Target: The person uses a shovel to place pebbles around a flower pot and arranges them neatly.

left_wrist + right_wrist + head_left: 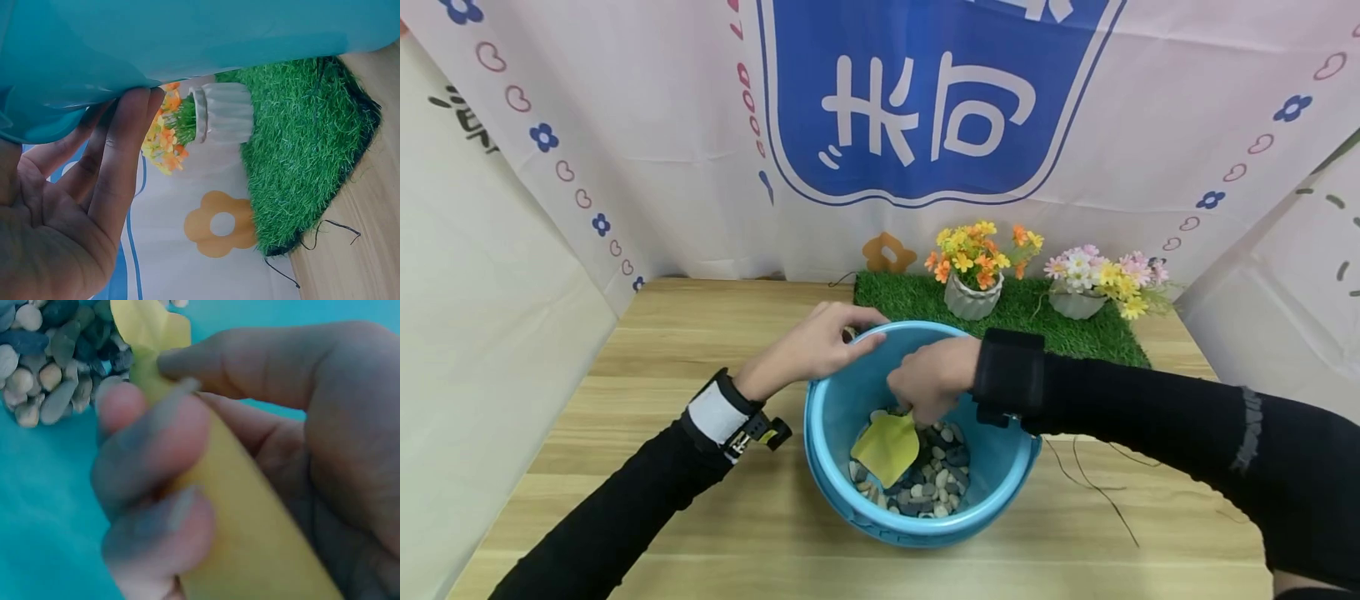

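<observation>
A blue bucket (917,533) stands on the wooden table with several grey, white and tan pebbles (942,492) over its bottom. My left hand (823,337) pinches its upper left rim; the fingers (122,150) press the outer wall while the thumb lies over the rim. Inside the bucket, my right hand (932,379) grips a yellow toy shovel (887,450) by its handle, fingers wrapped around it and thumb near the blade. The shovel's blade points down and overlaps the pebbles. In the right wrist view the yellow handle (250,519) runs through the curled fingers.
Behind the bucket lies a green artificial-grass mat (895,292). It carries a white pot of orange and yellow flowers (973,296) and a pot of pink, white and yellow flowers (1075,300). A printed curtain (685,192) hangs behind. Dark threads (1105,496) lie right of the bucket.
</observation>
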`<action>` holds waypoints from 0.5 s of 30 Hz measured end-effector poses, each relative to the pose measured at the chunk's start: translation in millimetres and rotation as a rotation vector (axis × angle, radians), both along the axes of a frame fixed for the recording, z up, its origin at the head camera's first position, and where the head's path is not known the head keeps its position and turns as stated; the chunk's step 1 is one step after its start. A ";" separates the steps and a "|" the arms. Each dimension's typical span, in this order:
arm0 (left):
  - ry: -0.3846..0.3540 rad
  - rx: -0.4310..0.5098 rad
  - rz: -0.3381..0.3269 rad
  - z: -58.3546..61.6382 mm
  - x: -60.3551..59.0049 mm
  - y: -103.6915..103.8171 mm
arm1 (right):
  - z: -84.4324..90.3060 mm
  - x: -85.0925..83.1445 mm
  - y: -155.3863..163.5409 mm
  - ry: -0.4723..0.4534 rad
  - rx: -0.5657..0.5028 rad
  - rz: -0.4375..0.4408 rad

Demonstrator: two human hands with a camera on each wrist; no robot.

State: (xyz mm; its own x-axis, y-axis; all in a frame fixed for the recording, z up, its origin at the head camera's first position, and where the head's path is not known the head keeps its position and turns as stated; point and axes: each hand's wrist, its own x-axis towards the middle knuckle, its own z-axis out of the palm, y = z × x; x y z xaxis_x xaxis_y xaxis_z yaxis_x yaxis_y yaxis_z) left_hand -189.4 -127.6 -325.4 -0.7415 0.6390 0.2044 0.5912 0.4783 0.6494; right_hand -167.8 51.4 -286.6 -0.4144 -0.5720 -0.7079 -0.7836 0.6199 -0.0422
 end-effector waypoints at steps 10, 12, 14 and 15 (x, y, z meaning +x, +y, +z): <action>0.014 0.026 -0.016 0.4 0.6 1.3 | -3.9 -0.5 -9.1 -0.074 0.039 0.053; 0.012 0.023 -0.013 0.6 0.7 1.0 | -4.9 -1.0 -11.7 -0.108 0.075 0.010; 0.015 0.018 -0.011 0.3 0.7 1.0 | -17.0 -5.9 -12.7 -0.106 0.082 0.002; 0.018 0.015 -0.009 0.2 0.7 1.1 | -17.4 -6.1 -13.5 -0.114 0.088 -0.005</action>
State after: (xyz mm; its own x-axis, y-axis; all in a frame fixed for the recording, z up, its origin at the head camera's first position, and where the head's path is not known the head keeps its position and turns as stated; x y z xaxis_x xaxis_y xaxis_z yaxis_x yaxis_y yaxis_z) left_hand -188.8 -126.5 -325.2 -0.7317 0.6427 0.2269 0.6071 0.4632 0.6457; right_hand -173.9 38.0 -304.0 -0.3310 -0.5038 -0.7978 -0.7740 0.6286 -0.0758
